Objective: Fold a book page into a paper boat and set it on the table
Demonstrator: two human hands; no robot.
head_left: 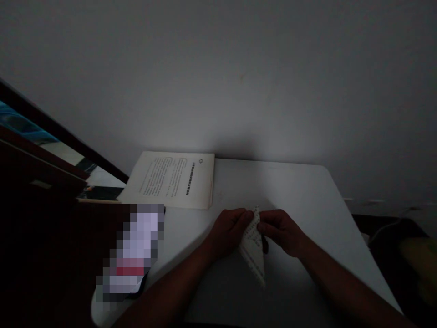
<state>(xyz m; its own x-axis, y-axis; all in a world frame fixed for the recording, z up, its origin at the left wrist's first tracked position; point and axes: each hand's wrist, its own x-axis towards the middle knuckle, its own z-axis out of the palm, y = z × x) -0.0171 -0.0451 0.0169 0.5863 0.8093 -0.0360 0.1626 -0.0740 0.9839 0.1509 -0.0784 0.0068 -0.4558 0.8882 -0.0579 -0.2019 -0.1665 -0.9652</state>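
Observation:
A folded sheet of printed paper (254, 253), narrow and pointed at both ends, is held up between my two hands over the white table (297, 187). My left hand (230, 230) grips its left edge, with the thumb lying near the upper tip. On the other side my right hand (282, 230) pinches the right edge close to the top, fingers closed. The long lower point of the paper hangs free below both hands. Some fingertips are hidden behind the paper, and the light is dim.
A printed booklet (177, 180) lies at the table's back left, against the grey wall (239, 82). Left of my forearm is a phone-like device (136, 250), blurred by pixelation. A dark wooden frame (64, 130) stands at the left. Dark objects (403, 246) sit beyond the table's right edge.

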